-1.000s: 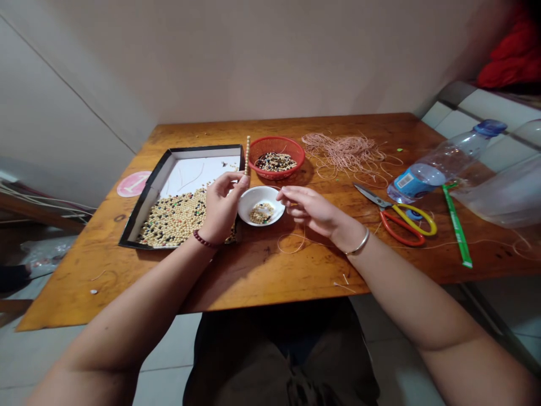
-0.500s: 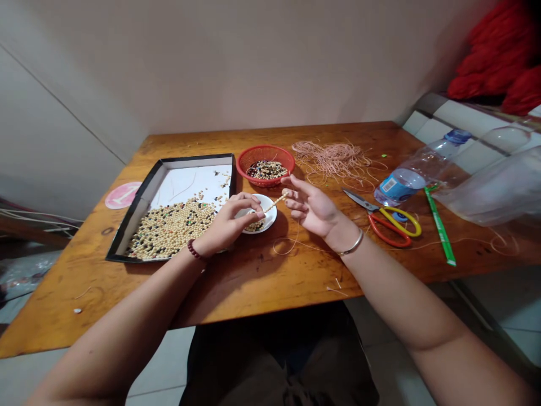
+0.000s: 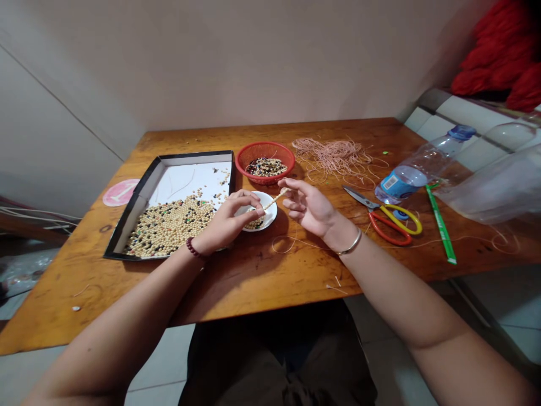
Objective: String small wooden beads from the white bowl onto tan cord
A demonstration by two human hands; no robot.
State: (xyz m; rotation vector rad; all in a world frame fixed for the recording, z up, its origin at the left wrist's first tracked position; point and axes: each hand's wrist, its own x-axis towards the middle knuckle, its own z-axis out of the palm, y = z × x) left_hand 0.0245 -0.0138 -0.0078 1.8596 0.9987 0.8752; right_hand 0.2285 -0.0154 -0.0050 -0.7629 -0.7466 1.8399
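A short string of pale beads (image 3: 275,199) is stretched between my two hands, over the right side of a small white dish (image 3: 270,217). My left hand (image 3: 232,219) pinches its lower left end between thumb and fingertips, above the beads lying in the dish. At the upper right end, my right hand (image 3: 310,206) is closed on it with thumb and fingers, palm turned up. A thin pink cord (image 3: 287,250) loops on the table below my right hand. Fingers partly cover the ends of the bead string.
A black-edged tray (image 3: 127,225) of pale and dark beads lies left. Behind the dish stands a red basket (image 3: 240,163) of beads, beside tangled pink cord (image 3: 333,158). To the right are scissors (image 3: 386,220), a plastic bottle (image 3: 406,180) and a green strip (image 3: 442,225).
My right hand has shifted slightly left and its fingers have drawn closer toward the bead string. My left hand stays almost where it was; the view has moved a little.
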